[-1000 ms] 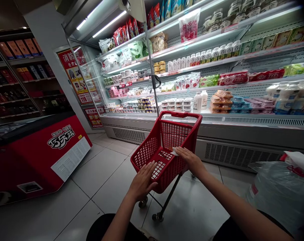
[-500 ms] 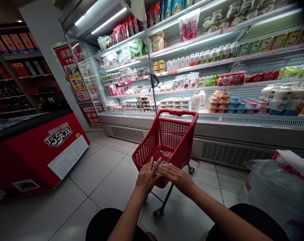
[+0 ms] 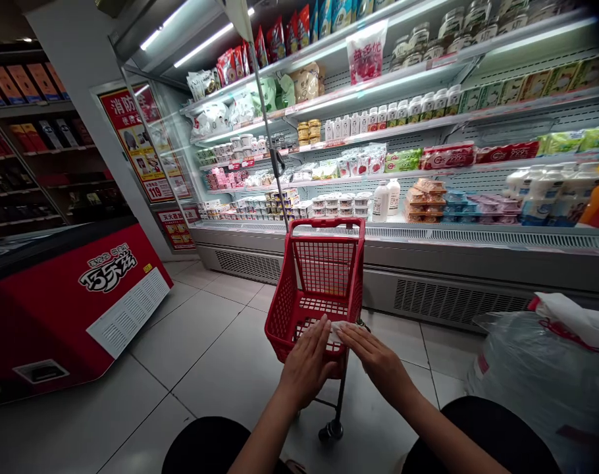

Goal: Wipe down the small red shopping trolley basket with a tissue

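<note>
A red basket cart (image 3: 324, 263) stands in front of me, its near rim behind my hands. My right hand (image 3: 376, 359) presses a crumpled white cloth or tissue (image 3: 336, 331) against the near rim, with the fingers together and pointing left. Just left of the cloth, my left hand (image 3: 307, 362) lies over the near left part of the rim. Its fingers are stretched out and its thumb points right; nothing shows in it. The basket's inside shows only its red grid.
A refrigerated shelf unit (image 3: 428, 253) with dairy goods spans the back. On the left stands a red chest freezer (image 3: 57, 316). At the right sits a large clear plastic bag (image 3: 517, 368). A pole (image 3: 264, 118) slants behind the cart.
The cart has turned and its handle side now sits further left. Both hands have shifted right, and the left hand's fingers have come closer together.
</note>
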Tool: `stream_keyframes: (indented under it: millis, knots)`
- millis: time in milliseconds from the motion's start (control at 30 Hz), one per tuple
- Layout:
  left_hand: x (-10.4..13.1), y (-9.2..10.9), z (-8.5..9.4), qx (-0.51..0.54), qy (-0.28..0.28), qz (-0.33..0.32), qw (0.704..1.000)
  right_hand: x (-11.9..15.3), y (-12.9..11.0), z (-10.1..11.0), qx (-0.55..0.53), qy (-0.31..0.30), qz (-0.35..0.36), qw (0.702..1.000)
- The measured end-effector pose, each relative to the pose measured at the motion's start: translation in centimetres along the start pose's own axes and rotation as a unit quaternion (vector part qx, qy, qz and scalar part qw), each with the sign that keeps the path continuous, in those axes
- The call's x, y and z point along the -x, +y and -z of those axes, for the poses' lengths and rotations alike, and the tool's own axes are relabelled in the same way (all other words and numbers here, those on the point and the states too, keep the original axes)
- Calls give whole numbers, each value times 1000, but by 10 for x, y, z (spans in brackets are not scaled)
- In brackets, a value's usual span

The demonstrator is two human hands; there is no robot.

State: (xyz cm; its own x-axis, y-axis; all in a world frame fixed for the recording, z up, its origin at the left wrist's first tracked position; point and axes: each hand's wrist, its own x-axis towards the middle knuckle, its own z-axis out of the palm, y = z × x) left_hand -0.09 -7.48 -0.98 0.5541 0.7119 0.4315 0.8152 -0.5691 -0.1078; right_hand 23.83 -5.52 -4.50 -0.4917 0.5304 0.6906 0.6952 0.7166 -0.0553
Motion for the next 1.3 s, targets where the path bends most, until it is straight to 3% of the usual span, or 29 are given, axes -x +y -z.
stream_keyframes:
  millis: [167, 267, 467, 600, 700, 800, 900, 1000, 1067, 1300]
  knots:
    - [15, -43, 20, -92, -6, -17, 996, 8, 14, 11, -1, 11, -23, 1000]
    - [16, -53, 19, -82, -16, -26, 996, 6, 16, 13, 6, 13, -45, 999]
    - [12, -33, 9, -72, 2, 12, 997, 15, -17, 11, 33, 18, -41, 998]
    - [5, -11, -2, -80, 31, 30, 996, 6, -47, -5, 42, 46, -32, 998]
    - [-2, 4, -9, -58, 38, 35, 997, -4, -56, -17, 41, 62, -1, 997]
    - [-7, 2, -8, -10, 22, 14, 1000, -2, -40, -12, 41, 40, 10, 998]
    - [-7, -15, 0, -4, 5, 18, 1000, 9, -9, 2, 40, 11, -11, 999]
    - [-9, -27, 3, -6, -5, 30, 1000, 17, 13, 8, 51, 39, -73, 995]
    - [-12, -23, -1, 1, -2, 38, 999, 17, 13, 1, 58, 61, -98, 992]
    - [-29, 16, -20, 24, 68, 89, 993, -11, -51, -36, 33, 101, -70, 992]
